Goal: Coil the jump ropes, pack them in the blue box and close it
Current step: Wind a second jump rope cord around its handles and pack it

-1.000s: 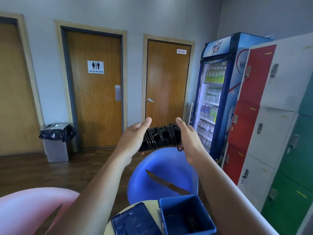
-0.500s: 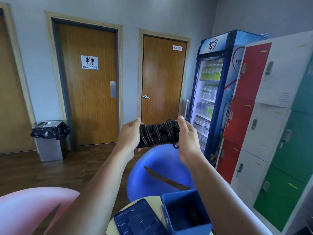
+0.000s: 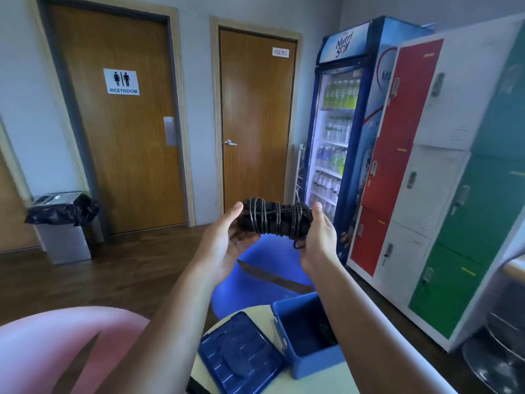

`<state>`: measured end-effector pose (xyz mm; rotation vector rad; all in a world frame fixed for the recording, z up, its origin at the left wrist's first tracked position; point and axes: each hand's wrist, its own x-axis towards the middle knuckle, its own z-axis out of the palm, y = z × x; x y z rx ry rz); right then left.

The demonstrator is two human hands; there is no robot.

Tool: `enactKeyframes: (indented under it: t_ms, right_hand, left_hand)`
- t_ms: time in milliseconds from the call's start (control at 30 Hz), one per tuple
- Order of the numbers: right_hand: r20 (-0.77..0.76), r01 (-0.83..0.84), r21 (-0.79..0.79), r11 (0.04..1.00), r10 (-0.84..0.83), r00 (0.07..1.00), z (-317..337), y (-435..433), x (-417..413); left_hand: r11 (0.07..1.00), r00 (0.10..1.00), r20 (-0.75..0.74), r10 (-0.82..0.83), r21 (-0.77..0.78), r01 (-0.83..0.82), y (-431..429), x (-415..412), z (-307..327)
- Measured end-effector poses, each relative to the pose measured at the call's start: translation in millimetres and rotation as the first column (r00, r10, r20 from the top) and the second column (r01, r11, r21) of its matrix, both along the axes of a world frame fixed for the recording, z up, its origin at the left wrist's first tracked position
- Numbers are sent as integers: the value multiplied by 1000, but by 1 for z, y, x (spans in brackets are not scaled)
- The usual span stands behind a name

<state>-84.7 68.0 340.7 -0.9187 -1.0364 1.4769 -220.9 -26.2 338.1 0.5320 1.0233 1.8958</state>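
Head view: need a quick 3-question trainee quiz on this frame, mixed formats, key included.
1. True or false: the lid is on the blue box.
2. What holds the coiled jump rope? A one hand; B both hands; C nothing, it lies on the table.
3. Which appliance stands between the hose-reel door and the red lockers?

Key
1. False: it lies beside the box.
2. B: the left hand and the right hand each hold an end.
3. The drinks fridge.
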Motion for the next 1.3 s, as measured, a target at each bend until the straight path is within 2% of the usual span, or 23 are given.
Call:
enactKeyframes:
  t_ms: [133, 233, 400, 500, 567, 667, 833, 933, 1000, 1133, 1233, 1300]
  right_hand:
    - [-72, 22, -125, 992, -31, 997, -20, 16, 5]
    - [-101, -16, -155, 988, 0, 995, -41, 35, 11]
    - [26, -125, -98, 987, 128, 991, -80, 74, 25]
    - [200, -211, -37, 977, 214, 956, -107, 105, 36]
    - [310, -286, -1, 958, 272, 911, -126, 128, 44]
    - [432, -377, -27, 926, 351, 831, -158, 165, 56]
    - [712, -490, -104, 865, 409, 571, -222, 217, 75]
    - [801, -539, -169, 825, 433, 413, -251, 238, 86]
    - [837, -544, -197, 816, 428, 340, -271, 248, 94]
    - [899, -494, -161, 855, 333, 283, -303, 263, 111]
    - [949, -452, -87, 888, 212, 233, -318, 270, 121]
    - [960, -445, -83, 892, 192, 206, -326, 273, 126]
  left_hand:
    - [999, 990, 139, 26, 21, -29, 26, 13, -31]
    - [996, 983, 165, 82, 3, -84, 51, 27, -50]
    - [992, 995, 72, 62, -114, -54, 95, 45, -79]
    - [980, 1000, -4, 29, -195, -30, 122, 53, -97]
    - [962, 997, -26, 66, -264, -70, 145, 58, -115]
    - [896, 990, -31, 137, -422, -137, 177, 64, -145]
    - [806, 990, -44, 136, -576, -136, 212, 68, -204]
    - [744, 990, -52, 129, -655, -131, 228, 73, -241]
    - [708, 993, -35, 111, -698, -104, 235, 79, -265]
    - [632, 999, 20, 34, -775, -6, 245, 90, -314]
    - [553, 1000, -8, 16, -833, -16, 247, 99, -338]
    - [505, 999, -34, -13, -863, -22, 247, 101, -353]
